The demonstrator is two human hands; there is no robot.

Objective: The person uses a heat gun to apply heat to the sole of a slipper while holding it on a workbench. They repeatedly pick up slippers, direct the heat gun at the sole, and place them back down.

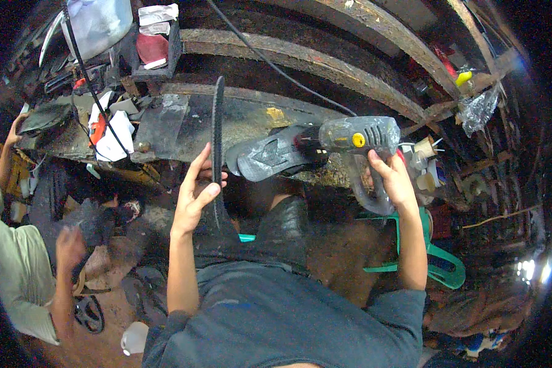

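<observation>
My left hand [194,195] grips a thin black rubber sole [218,138], held upright and seen nearly edge-on, with fingers on one side and thumb on the other. My right hand [396,179] is wrapped round the handle of a grey heat gun [349,134] with a yellow button. The gun's dark nozzle points left, toward the sole in my other hand. Just under the nozzle lies a dark grey upturned shoe or sandal [270,156], its bottom marked with a diamond pattern. Neither hand touches that piece.
A worn workbench [178,126] with scraps and white paper [115,138] runs across the front. A power cord [282,73] hangs over wooden beams [313,58]. At left, another person in a light green shirt [21,264] works. A green plastic chair [441,267] stands at right.
</observation>
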